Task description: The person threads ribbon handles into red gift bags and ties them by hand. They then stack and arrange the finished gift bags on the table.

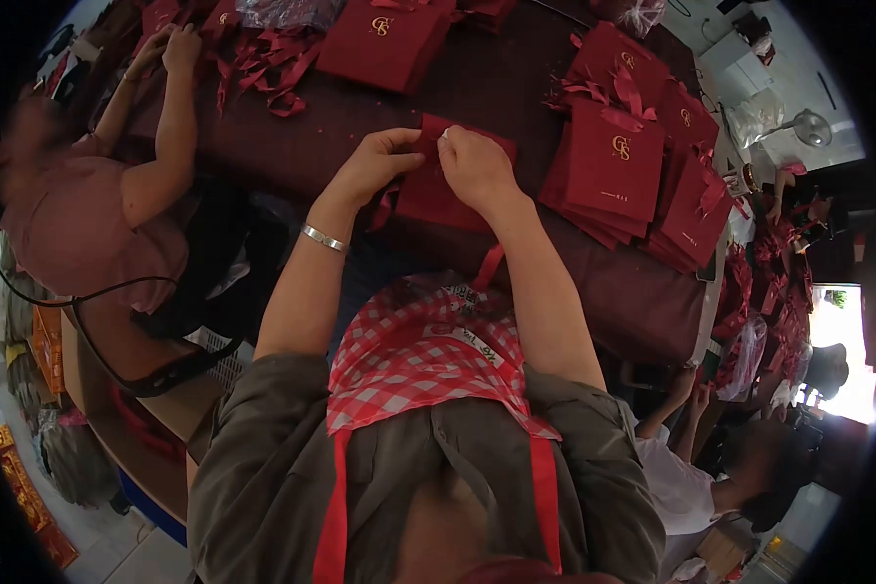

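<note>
A dark red paper bag (448, 200) lies flat at the near edge of the table in front of me. My left hand (380, 164), wearing a silver bracelet on its wrist, is curled at the bag's upper left edge, thumb and forefinger against it. Over the bag's upper part, my right hand (477, 167) is closed in a pinch. Its fingertips hide whatever they hold. A red ribbon (383, 208) hangs by the bag's left side. To the right are stacked red bags (608, 170) with gold lettering and ribbon handles.
A dark red cloth covers the table (292, 161). More lettered bags (384, 44) and a heap of loose ribbons (271, 68) lie at the far side. A co-worker (92, 209) works close on my left; another person (686, 477) sits to the right.
</note>
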Motion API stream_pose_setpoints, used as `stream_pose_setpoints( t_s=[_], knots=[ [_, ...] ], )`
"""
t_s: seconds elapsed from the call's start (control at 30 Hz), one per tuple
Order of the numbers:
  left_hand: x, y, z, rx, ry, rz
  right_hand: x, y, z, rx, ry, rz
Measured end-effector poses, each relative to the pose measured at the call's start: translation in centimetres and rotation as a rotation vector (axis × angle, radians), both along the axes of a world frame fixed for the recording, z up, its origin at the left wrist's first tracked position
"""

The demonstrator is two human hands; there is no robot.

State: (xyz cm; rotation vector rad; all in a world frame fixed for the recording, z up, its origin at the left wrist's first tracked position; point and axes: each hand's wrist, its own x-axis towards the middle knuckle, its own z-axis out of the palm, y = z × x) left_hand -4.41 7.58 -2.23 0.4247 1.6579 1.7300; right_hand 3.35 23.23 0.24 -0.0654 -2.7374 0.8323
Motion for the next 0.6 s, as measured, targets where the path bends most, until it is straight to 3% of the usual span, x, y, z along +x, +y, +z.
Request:
stream_pose_setpoints(
  t_s=[0.13,0.27,0.43,0.6],
  knots=[
    [0.4,0.2,0.5,-0.078,0.056,0.065,-1.0,0.2,0.4,-0.004,-0.164,0.040],
    [-0.1,0.1,-0.5,-0.036,0.024,0.036,-1.2,0.1,0.2,0.084,-0.111,0.058],
    [0.4,0.3,0.0,-0.022,0.084,0.047,-0.5,-1.4,0.1,0.374,-0.017,0.101],
    [0.6,0.3,0.1,0.016,0.137,0.022,-1.3,-0.8,0.3,0.175,-0.167,0.040]
  ],
)
